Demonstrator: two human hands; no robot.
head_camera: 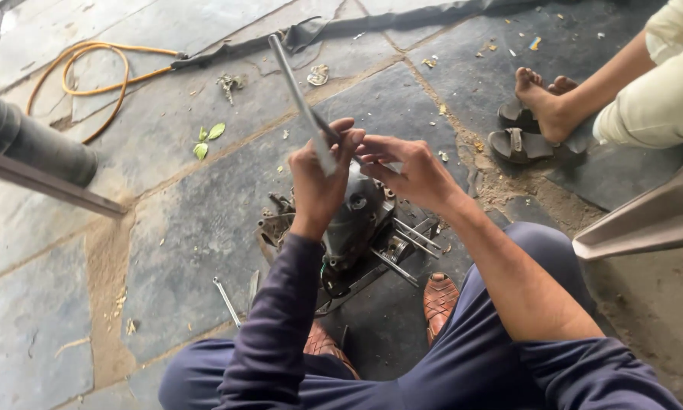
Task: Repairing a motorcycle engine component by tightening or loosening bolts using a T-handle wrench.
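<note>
Both forearms reach forward from the lap, over two brown sandals (pixel 440 298) on the stone floor (pixel 167 228). The left hand (pixel 319 178) is raised, wrist bent, its fingers wrapped tight around a metal rod (pixel 296 91). The rod's long axis runs up and away to the left, its far end pointing toward an orange hose (pixel 91 76). The right hand (pixel 406 171) meets the left, fingers pinched narrow at the rod's lower end. Just beneath them an engine (pixel 353 224) sits on the floor, studs sticking out rightward. Beyond, another person's foot (pixel 543 102) rests on a sandal.
</note>
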